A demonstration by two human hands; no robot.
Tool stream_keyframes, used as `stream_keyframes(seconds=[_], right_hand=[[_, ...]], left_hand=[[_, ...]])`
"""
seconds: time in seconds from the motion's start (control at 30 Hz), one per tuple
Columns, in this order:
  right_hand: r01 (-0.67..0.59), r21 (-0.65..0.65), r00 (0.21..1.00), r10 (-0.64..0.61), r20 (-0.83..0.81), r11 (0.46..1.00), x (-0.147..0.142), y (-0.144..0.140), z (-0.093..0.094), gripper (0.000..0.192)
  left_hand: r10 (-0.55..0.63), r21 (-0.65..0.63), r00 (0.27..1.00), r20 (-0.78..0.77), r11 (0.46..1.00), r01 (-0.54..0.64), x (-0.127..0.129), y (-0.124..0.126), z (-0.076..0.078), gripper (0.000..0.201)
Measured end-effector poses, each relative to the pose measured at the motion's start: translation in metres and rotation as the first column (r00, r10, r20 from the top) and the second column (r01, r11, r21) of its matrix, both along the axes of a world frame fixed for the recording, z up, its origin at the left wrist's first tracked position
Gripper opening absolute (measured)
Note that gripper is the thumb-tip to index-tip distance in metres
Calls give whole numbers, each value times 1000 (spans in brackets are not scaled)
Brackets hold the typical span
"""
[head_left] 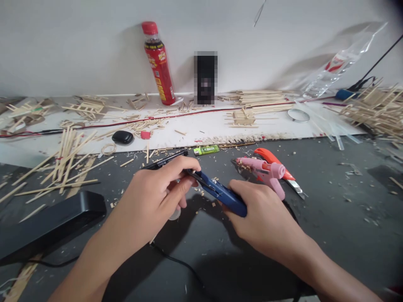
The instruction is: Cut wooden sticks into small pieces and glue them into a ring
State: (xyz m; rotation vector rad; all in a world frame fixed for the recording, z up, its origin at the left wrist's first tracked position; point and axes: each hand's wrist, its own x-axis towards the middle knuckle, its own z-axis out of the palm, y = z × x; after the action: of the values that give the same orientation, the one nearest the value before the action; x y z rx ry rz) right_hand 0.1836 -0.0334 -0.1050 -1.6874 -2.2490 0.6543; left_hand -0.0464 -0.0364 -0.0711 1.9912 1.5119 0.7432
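Pale wall (94,54) backs a dark table (340,243), with a white board (176,144) along the far edge and wood scraps strewn over both. At the left a black box (56,224) sits on the table; behind it lie crossed wooden sticks (63,156), and just beyond those a rubber band (108,149) and a small black case (122,137); a red bottle (161,75) stands against the wall. Next comes the left hand (154,188), over the middle of the table, its fingers bent and the thumb and forefinger close together at the front end of a blue tool (225,195); whether they pinch some small piece I cannot tell; a black bar (166,159) with pale lettering shows behind this hand. The blue tool slants down to the right, above the table; a green lighter (206,150) lies beyond it, and a blurred dark object (205,79) stands at the wall. The right hand (260,209) is wrapped firmly round the handle end of the tool; just past it lies a pink glue gun (266,171), beside a knife (270,156) with an orange handle; farther right are a metal ring (298,120), a tilted clear bottle (333,69) and a heap of sticks (378,109).
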Motion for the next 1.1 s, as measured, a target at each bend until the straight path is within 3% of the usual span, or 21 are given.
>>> stream_keyframes(seconds=[0.47,1.1], right_hand=[[18,14,1000,-18,8,1000,-3,3,-7,24],[66,39,977,-73,198,997,4,3,1,21]], left_hand=[[4,-109,999,45,994,1,-4,6,-2,14],[-41,-136,985,-169,991,18,-8,14,-12,21]])
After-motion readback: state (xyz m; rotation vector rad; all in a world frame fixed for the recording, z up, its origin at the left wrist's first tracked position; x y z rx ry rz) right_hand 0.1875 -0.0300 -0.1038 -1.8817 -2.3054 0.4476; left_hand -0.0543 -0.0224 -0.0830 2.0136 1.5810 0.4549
